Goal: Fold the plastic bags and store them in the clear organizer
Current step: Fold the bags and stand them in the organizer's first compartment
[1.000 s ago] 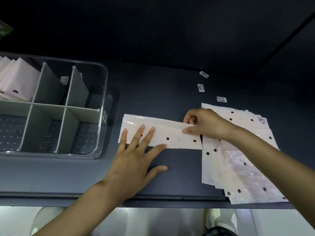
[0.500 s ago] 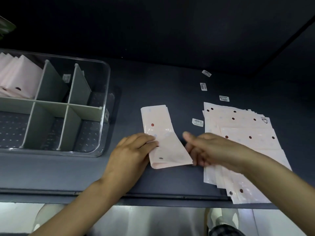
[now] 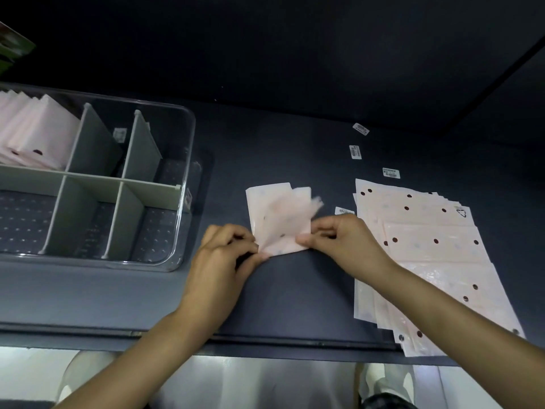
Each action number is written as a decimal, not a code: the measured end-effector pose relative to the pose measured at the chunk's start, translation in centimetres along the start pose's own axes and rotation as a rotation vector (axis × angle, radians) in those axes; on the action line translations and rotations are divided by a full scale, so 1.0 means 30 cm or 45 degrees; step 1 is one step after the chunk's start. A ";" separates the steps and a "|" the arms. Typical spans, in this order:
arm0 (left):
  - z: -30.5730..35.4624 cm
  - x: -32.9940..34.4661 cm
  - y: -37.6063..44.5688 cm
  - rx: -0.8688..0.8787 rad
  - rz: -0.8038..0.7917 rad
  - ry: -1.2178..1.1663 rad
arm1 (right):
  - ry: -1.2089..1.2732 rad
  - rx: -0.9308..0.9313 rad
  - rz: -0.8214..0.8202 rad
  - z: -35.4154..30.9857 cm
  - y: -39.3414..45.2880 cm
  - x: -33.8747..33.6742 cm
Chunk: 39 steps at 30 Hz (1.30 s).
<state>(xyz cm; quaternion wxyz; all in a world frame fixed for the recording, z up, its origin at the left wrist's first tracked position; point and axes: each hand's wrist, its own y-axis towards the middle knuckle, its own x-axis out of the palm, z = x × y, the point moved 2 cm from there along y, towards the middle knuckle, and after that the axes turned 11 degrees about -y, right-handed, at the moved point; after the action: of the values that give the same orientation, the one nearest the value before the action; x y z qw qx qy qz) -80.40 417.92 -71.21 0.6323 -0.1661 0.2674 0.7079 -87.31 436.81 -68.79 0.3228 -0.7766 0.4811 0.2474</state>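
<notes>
A pale pink plastic bag point(image 3: 280, 216) with dark dots lies folded into a narrow strip on the dark table, its near end lifted and blurred. My left hand point(image 3: 227, 255) pinches its near left corner. My right hand point(image 3: 339, 240) pinches its near right edge. A stack of flat bags point(image 3: 427, 246) lies to the right, partly under my right forearm. The clear organizer point(image 3: 185, 172) with grey dividers stands at the left; folded bags point(image 3: 32, 137) fill its far left compartment.
Several small barcode stickers point(image 3: 390, 173) lie on the table beyond the stack. The table's front edge point(image 3: 265, 343) runs below my wrists. The organizer's other visible compartments hold nothing.
The bag went from a long horizontal strip to a narrower folded piece turned lengthwise. Both hands moved to its near end and now pinch it, lifting that end.
</notes>
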 end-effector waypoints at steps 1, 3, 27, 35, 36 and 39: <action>-0.002 -0.002 0.002 -0.039 0.022 -0.020 | -0.011 0.036 0.001 -0.002 0.008 0.003; -0.001 -0.001 0.005 -0.109 0.050 -0.034 | -0.073 0.083 -0.001 -0.009 0.022 0.010; -0.001 0.039 0.045 0.226 -0.644 0.842 | -0.146 0.286 0.001 -0.034 0.097 0.005; -0.015 0.044 0.040 0.243 -0.593 0.765 | -0.823 -0.943 0.464 0.023 -0.073 0.050; -0.014 0.044 0.041 0.243 -0.590 0.756 | -0.844 -0.979 0.461 0.037 -0.078 0.050; -0.009 0.042 0.041 0.233 -0.597 0.753 | -0.821 -0.984 0.477 0.063 -0.079 0.037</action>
<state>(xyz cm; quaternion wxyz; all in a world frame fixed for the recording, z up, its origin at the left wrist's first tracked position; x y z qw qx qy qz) -81.82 418.69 -71.95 0.6848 -0.3624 0.4550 0.4390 -84.84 438.33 -70.20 0.0952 -0.6242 0.3618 0.6859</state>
